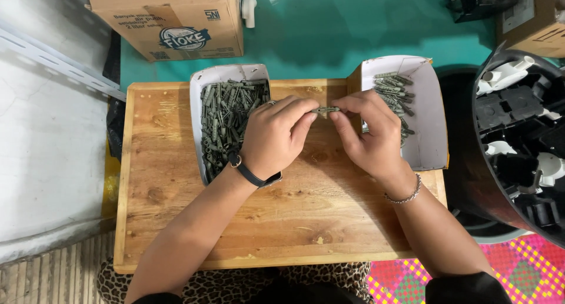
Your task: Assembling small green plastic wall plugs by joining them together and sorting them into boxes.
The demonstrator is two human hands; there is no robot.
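Note:
My left hand [274,136] and my right hand [369,133] meet above a wooden board [176,210], fingertips pinching a small grey-green plastic wall plug [325,110] between them. The left wrist wears a dark strap, the right wrist a thin chain bracelet. To the left of my hands a white cardboard tray [196,113] is heaped with many grey-green plugs [226,118]. A second white tray [432,113] on the right holds several plugs [395,92] at its far end, partly hidden by my right hand.
A brown cardboard box [170,18] stands behind the board on a teal floor. A dark round bin [518,145] with black and white plastic parts sits at the right. A white wall [47,163] lies to the left. Patterned cloth shows near my knees.

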